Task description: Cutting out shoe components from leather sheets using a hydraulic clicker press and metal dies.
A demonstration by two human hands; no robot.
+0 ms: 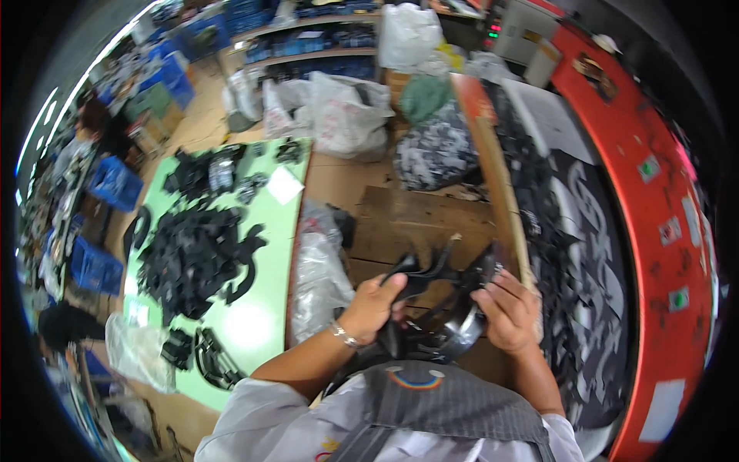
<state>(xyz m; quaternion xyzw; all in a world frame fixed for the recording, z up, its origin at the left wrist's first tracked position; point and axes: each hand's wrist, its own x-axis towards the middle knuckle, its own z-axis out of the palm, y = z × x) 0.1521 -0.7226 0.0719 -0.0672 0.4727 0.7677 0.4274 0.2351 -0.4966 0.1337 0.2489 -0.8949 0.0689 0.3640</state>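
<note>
In front of my body, my left hand (373, 308) is closed around a bundle of black curved cut pieces (416, 281), thumb on top. My right hand (508, 312) grips the edge of a glossy black curved piece (464, 327) beside the wooden rail. The pieces lie partly over each other between my hands, so their full outline is hidden. To the left, a pale green table (262, 231) bears a large heap of black cut pieces (192, 258). At its near edge lies a dark curved frame-like thing (217, 359), next to a small black stack (178, 348).
A long wooden rail (504, 177) and a red machine beam (616, 169) run along my right. Between them lie black scraps and a cut-out dark sheet (589, 231). Clear plastic bags (319, 269) stand beside the table; white sacks (346, 115) and a dark patterned sack (437, 146) stand ahead.
</note>
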